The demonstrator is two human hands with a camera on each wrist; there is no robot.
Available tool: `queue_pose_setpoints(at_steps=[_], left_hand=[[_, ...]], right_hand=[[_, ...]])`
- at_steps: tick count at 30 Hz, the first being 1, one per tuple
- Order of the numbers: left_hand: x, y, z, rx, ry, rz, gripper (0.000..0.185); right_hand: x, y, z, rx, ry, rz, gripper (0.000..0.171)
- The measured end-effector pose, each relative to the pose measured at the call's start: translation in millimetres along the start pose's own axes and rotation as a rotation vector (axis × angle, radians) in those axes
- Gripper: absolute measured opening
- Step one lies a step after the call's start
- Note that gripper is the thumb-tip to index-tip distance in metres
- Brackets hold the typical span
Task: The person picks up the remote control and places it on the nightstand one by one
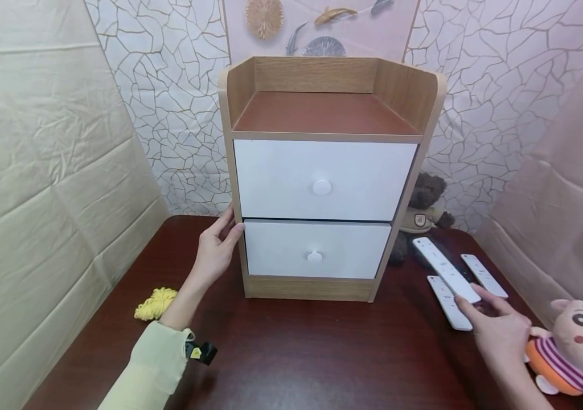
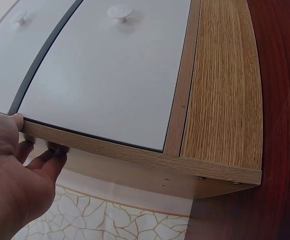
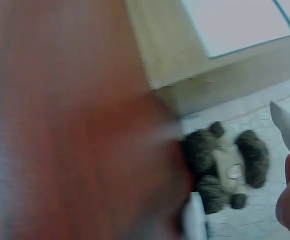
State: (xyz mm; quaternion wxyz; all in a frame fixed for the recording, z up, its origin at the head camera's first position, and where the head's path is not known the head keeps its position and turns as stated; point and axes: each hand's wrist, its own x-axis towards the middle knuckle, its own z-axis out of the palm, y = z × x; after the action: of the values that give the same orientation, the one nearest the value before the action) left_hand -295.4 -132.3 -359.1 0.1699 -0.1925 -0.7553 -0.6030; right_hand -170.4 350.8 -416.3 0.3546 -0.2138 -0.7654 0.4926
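Steadying the small wooden cabinet [image 1: 324, 171] at the middle of the tabletop [image 1: 291, 353], our left hand [image 1: 217, 247] rests against its left side panel, fingers [image 2: 50, 160] straight and relaxed along the wood. Both white drawers [image 1: 317, 247] sit closed. Our right hand [image 1: 499, 330] reaches toward the right edge of the tabletop, its fingers loose and extended, touching the white remotes [image 1: 447, 285] that lie side by side there. We see a pink plush doll [image 1: 575, 353] at the near right corner, a dark teddy bear [image 1: 425, 213] just beside the cabinet's right side, and yellow yarn [image 1: 155, 303] toward the left edge.
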Motion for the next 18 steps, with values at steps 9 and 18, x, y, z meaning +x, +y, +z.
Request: queue_pose_setpoints(at_steps=[9, 18], left_hand=[[-3.3, 13.0, 0.6, 0.000, -0.007, -0.039, 0.058], [-7.8, 29.8, 1.6, 0.002, -0.020, -0.031, 0.059]], right_hand=[[12, -36, -25, 0.138, -0.026, -0.035, 0.039], [2, -60, -36, 0.383, -0.073, -0.058, 0.044]])
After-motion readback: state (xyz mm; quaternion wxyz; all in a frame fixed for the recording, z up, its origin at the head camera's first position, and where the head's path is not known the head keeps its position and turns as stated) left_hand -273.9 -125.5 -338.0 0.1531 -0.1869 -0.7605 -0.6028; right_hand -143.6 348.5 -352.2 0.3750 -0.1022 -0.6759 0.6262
